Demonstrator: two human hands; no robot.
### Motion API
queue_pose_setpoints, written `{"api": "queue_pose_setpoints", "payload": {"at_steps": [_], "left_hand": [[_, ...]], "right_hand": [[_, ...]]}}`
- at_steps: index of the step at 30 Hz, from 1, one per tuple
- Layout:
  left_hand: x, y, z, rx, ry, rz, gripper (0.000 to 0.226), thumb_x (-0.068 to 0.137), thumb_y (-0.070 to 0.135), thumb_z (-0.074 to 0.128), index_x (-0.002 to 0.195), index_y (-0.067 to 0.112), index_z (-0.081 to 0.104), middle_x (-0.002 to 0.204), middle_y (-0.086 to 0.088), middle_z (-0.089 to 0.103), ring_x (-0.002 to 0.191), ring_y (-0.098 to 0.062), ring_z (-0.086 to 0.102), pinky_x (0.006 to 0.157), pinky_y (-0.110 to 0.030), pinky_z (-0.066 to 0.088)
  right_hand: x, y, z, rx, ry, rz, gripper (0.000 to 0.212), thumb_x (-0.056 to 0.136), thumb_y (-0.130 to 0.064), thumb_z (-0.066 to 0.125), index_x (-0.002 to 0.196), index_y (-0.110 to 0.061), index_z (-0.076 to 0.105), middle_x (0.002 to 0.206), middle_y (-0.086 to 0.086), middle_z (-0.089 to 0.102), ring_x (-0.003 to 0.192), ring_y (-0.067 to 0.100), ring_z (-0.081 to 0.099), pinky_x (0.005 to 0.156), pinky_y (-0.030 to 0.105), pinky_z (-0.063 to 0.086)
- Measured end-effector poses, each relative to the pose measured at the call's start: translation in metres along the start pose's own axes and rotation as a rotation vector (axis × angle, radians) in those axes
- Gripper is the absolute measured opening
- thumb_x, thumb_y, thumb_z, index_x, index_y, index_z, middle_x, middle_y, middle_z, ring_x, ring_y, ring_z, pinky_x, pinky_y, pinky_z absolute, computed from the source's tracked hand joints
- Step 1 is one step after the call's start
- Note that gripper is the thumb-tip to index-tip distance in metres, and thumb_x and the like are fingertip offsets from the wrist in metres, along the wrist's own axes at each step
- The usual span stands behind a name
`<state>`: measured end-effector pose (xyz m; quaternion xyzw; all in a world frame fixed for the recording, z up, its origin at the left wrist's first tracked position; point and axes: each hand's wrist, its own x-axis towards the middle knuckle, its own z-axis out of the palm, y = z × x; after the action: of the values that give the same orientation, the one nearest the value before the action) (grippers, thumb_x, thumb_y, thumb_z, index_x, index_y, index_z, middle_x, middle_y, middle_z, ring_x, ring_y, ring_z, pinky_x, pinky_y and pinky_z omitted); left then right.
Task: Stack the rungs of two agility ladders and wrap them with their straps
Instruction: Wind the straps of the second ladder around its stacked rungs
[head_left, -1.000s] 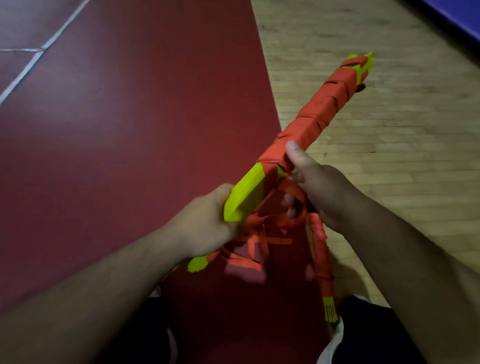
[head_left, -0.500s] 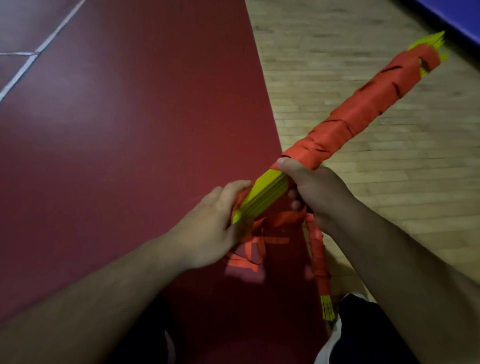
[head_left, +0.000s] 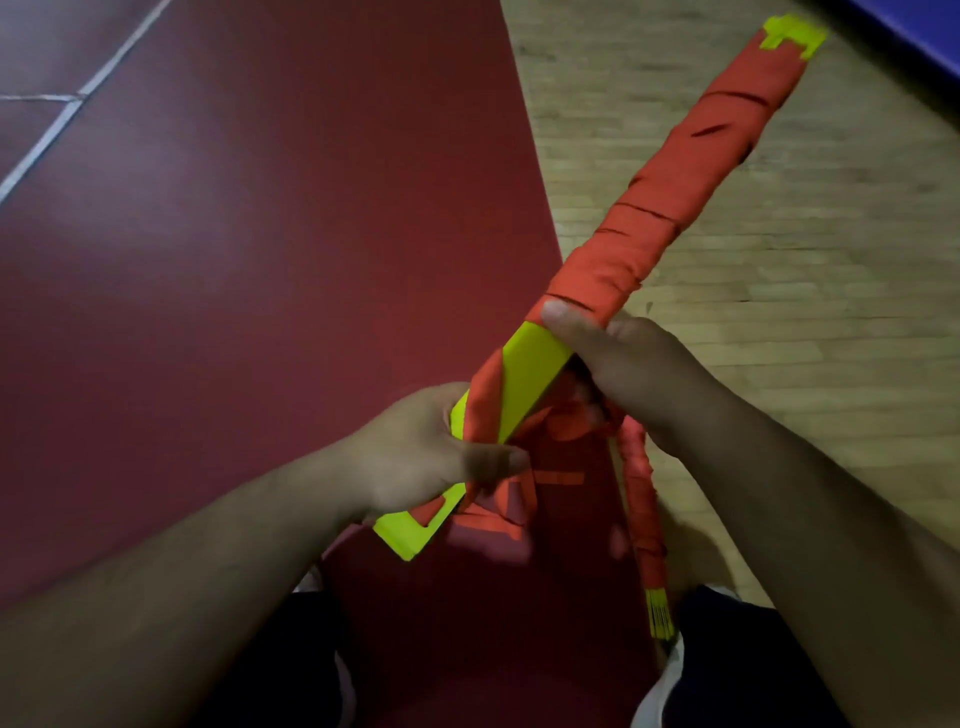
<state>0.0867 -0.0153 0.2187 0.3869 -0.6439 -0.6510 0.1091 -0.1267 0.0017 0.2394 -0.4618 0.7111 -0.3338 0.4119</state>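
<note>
So, since a moment ago the rung stack (head_left: 530, 374), held up over the red mat (head_left: 260, 260), has been rolled flat-side up and another turn of orange strap (head_left: 485, 400) pinched across its bare end by the left hand (head_left: 415, 457), with the wrapped part gripped by the right hand (head_left: 628, 364), so wrapping looks nearly done, though the strap's loose tail underneath is blurred.

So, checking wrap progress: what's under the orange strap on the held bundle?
Yellow rungs show bare between the left hand and right hand and at the far tip. Where the orange strap winds round, they are covered and cannot be seen.
</note>
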Motion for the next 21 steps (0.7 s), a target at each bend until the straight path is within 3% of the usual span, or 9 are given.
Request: {"api": "queue_pose_setpoints", "payload": {"at_steps": [3,5,9,11,14,17,21], "left_hand": [[0.002,-0.004,-0.002,0.293,0.179,-0.026,0.032,0.077,0.036,0.083,0.096,0.019,0.063,0.089,-0.004,0.072,0.087,-0.028,0.068,0.082,-0.044,0.055],[0.001,-0.004,0.001,0.544,0.303,-0.069,0.038,0.073,0.054,0.079,0.086,0.029,0.054,0.079,0.007,0.064,0.079,-0.019,0.061,0.068,-0.035,0.048],[-0.001,-0.009,0.021,0.76,0.441,-0.052,0.051,0.072,0.064,0.073,0.091,0.028,0.041,0.074,0.007,0.054,0.074,-0.028,0.059,0.055,-0.035,0.033],[-0.001,-0.009,0.027,0.778,0.457,0.006,0.053,0.075,0.062,0.072,0.091,0.026,0.036,0.068,0.008,0.047,0.065,-0.025,0.054,0.051,-0.035,0.028],[-0.001,-0.005,0.029,0.741,0.439,0.11,0.048,0.082,0.057,0.067,0.093,0.029,0.03,0.063,0.01,0.042,0.053,-0.01,0.04,0.044,-0.024,0.018],[-0.001,-0.005,0.03,0.717,0.423,0.173,0.038,0.089,0.052,0.062,0.098,0.03,0.032,0.065,0.011,0.043,0.068,-0.023,0.056,0.046,-0.028,0.019],[-0.003,-0.006,0.028,0.728,0.404,0.222,0.035,0.091,0.048,0.059,0.112,0.025,0.043,0.085,0.01,0.054,0.082,-0.023,0.06,0.059,-0.032,0.026]], "right_hand": [[-0.005,0.001,0.002,-0.211,0.026,-0.006,0.076,0.079,-0.079,0.058,0.068,-0.005,0.065,0.052,0.011,0.066,0.046,0.024,0.066,0.057,0.036,0.052],[-0.007,0.003,0.004,-0.206,0.032,-0.007,0.073,0.078,-0.077,0.061,0.069,-0.004,0.066,0.05,0.011,0.065,0.044,0.02,0.065,0.054,0.033,0.048],[-0.011,0.004,0.013,-0.232,0.06,-0.006,0.069,0.074,-0.078,0.063,0.06,-0.01,0.065,0.044,0.004,0.062,0.04,0.01,0.059,0.053,0.029,0.042],[-0.012,0.003,0.017,-0.219,0.127,0.002,0.071,0.068,-0.083,0.062,0.055,-0.013,0.064,0.041,-0.002,0.059,0.04,0.008,0.057,0.052,0.029,0.042],[-0.01,0.001,0.019,-0.164,0.211,0.024,0.071,0.065,-0.088,0.061,0.057,-0.017,0.065,0.05,-0.001,0.064,0.051,0.013,0.064,0.056,0.032,0.05],[-0.006,0.002,0.018,-0.141,0.253,0.088,0.082,0.065,-0.091,0.054,0.082,-0.012,0.072,0.079,0.008,0.073,0.077,0.025,0.07,0.073,0.039,0.057],[-0.005,0.004,0.016,-0.026,0.274,0.153,0.085,0.057,-0.089,0.058,0.089,-0.011,0.071,0.082,0.006,0.072,0.077,0.025,0.071,0.069,0.039,0.057]]}}
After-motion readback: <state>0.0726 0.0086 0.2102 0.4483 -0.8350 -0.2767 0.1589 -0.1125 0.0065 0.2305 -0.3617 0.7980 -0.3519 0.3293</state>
